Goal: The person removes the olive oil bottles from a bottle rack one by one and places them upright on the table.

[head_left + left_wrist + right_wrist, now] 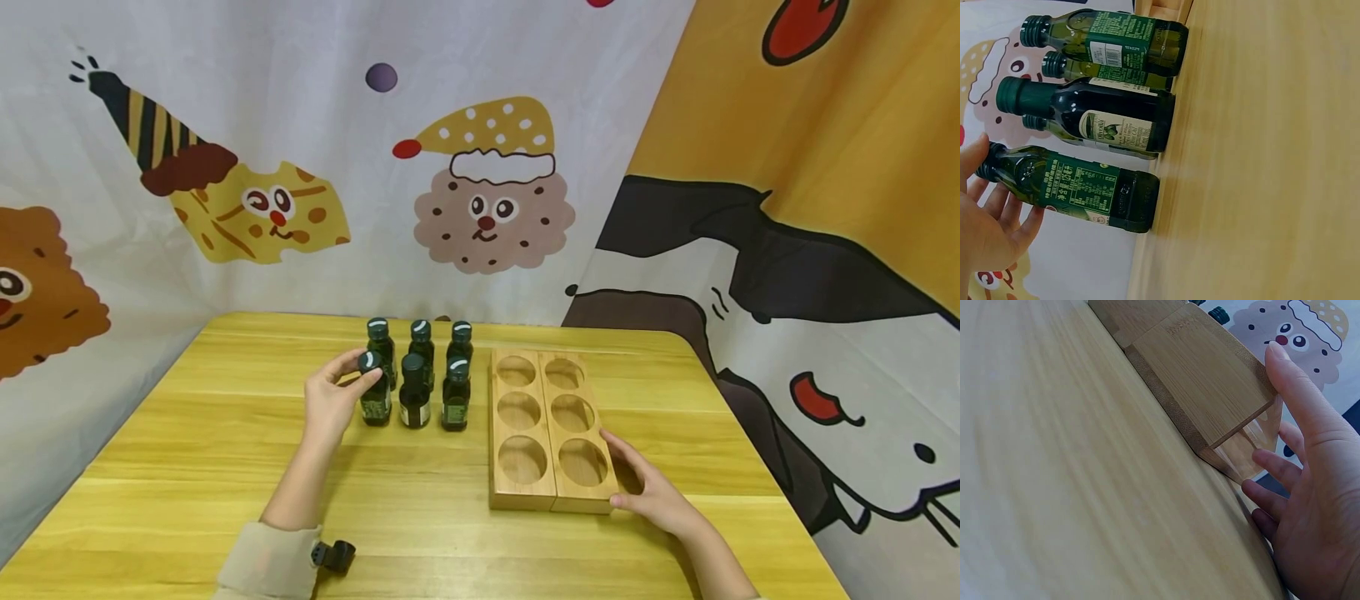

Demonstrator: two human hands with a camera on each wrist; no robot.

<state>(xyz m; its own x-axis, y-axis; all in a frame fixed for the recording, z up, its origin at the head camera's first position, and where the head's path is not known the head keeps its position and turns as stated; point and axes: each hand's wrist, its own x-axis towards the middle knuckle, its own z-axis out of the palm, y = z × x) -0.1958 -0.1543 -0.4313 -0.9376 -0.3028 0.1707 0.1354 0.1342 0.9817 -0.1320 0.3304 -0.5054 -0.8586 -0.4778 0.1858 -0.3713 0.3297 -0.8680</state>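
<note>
Six small dark green bottles stand in two rows of three on the wooden table [187, 433]. My left hand [366, 368] grips the front-left bottle [375, 402] by its cap and neck, thumb on one side and fingers on the other. The left wrist view shows this bottle [1079, 187] with my left hand [994, 206] around its top. It stands on the table. A wooden rack [553, 493] with six empty round holes lies to the right of the bottles. My right hand [622, 471] rests against its near right corner, fingers fairly straight. In the right wrist view my right hand [1285, 425] touches the rack [1204, 381].
The other bottles [414, 392] stand close beside the gripped one, the nearest a darker bottle [1104, 119] with a pale label. Printed cloth backdrops [487, 208] hang behind and to the right of the table. Bare tabletop lies in front of the bottles and rack.
</note>
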